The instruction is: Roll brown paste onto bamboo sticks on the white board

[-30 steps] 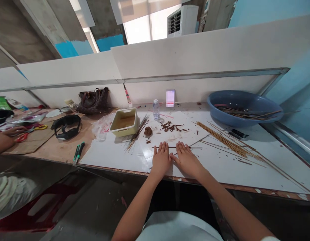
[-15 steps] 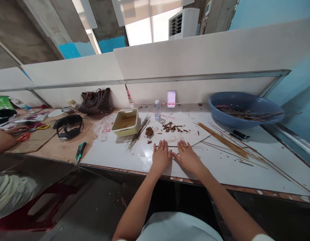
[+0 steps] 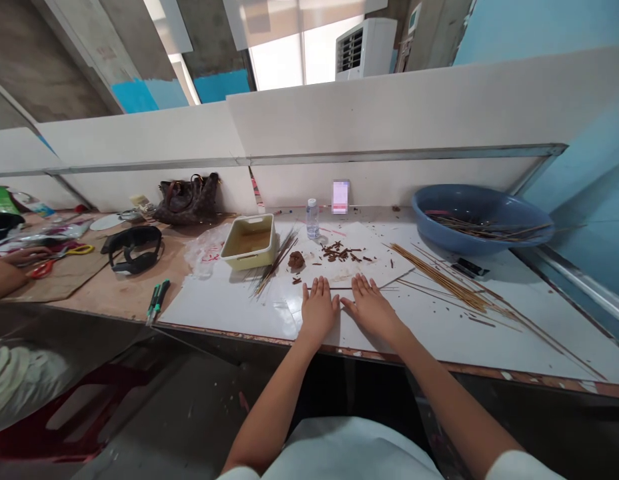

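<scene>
My left hand (image 3: 318, 308) and my right hand (image 3: 371, 307) lie flat side by side on the white board (image 3: 229, 303), fingers stretched out. A thin brown stick (image 3: 342, 288) lies across under my fingertips, showing between the two hands. Just beyond are a lump of brown paste (image 3: 295, 260) and scattered brown bits (image 3: 341, 253). A bundle of dark sticks (image 3: 273, 265) lies to the left of the lump, and a row of pale bamboo sticks (image 3: 442, 279) lies to the right.
A cream tray (image 3: 250, 242), a small bottle (image 3: 312, 219) and a phone (image 3: 340, 196) stand behind. A blue basin (image 3: 482, 217) with sticks sits far right. Left are green-handled tools (image 3: 156, 299), a black headset (image 3: 134, 245), a handbag (image 3: 186, 198) and another person's hand (image 3: 7, 270) by scissors.
Both hands stay flat on the stick and have slid slightly toward me and back along the board; the view has shifted a little.
</scene>
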A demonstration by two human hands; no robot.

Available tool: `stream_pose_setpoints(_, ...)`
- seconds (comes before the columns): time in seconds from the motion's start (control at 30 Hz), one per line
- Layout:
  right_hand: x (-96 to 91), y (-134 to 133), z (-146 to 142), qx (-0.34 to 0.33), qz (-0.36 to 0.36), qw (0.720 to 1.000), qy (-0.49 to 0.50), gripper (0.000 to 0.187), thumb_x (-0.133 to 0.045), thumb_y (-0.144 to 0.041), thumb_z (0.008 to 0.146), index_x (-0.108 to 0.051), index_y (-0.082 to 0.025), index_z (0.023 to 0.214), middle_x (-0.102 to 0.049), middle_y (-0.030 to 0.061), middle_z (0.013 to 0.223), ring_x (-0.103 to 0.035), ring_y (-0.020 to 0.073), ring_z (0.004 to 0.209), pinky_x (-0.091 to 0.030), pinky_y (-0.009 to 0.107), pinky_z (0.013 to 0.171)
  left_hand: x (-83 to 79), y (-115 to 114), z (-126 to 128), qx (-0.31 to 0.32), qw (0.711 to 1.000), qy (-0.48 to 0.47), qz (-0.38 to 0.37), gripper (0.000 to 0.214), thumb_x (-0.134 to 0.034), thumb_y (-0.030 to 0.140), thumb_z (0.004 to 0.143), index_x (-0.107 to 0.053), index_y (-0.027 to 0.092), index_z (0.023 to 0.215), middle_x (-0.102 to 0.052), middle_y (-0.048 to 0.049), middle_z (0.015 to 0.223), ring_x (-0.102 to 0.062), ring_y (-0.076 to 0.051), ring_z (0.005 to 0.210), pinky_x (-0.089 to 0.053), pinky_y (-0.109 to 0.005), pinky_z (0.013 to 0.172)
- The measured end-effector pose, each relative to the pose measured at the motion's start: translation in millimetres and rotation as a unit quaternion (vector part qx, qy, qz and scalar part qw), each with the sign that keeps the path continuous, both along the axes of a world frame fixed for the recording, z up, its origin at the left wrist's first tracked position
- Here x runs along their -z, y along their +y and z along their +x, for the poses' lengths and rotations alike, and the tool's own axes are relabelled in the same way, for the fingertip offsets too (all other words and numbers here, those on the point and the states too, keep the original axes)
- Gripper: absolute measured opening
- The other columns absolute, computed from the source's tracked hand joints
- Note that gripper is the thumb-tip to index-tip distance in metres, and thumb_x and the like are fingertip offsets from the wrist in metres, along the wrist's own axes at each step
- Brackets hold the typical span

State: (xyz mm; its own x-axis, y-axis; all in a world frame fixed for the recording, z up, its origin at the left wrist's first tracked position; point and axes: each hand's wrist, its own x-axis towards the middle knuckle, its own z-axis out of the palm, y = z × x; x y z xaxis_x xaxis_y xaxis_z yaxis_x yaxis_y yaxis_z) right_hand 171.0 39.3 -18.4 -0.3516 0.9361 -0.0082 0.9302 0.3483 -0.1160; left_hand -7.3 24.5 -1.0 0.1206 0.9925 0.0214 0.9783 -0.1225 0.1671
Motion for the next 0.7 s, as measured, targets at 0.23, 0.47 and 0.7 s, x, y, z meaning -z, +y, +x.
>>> stream_pose_setpoints(0.23, 25.7, -16, 10, -0.014, 0.017, 0.999, 0.029, 0.095, -0.018, -0.070, 0.114, -0.032, 0.000, 0.175, -0.031, 0.0277, 0.180, -0.029, 0.0358, 0.171, -0.021, 0.056, 0.140, 8.9, -17, -8, 0.015, 1.000, 0.014, 0.007, 0.066, -0.031, 0.040, 0.117, -0.041, 0.007, 0.173, -0.040, -0.0159, 0.179, -0.034, -0.029, 0.170, -0.022, -0.056, 0.142)
stream_pose_setpoints(0.47, 10.6, -1, 5, -0.001, 0.024, 0.999, 0.029, 0.089, -0.019, -0.063, 0.116, -0.032, 0.004, 0.174, -0.028, 0.0292, 0.181, -0.025, 0.0357, 0.172, -0.018, 0.057, 0.141, 4.1, -2, -3, -0.012, 1.000, 0.022, 0.008, 0.065, -0.032, 0.038, 0.117, -0.040, 0.007, 0.173, -0.039, -0.0176, 0.179, -0.034, -0.030, 0.171, -0.023, -0.058, 0.142)
stream_pose_setpoints(0.7, 11.6, -18, 12, -0.024, 0.016, 0.999, 0.028, 0.093, -0.021, -0.068, 0.115, -0.038, 0.002, 0.172, -0.037, 0.0273, 0.178, -0.032, 0.0348, 0.170, -0.020, 0.054, 0.141, 11.2, -21, -13, 0.004, 0.999, 0.036, 0.020, 0.064, -0.035, 0.039, 0.117, -0.041, 0.010, 0.173, -0.040, -0.0159, 0.179, -0.036, -0.030, 0.170, -0.026, -0.055, 0.141)
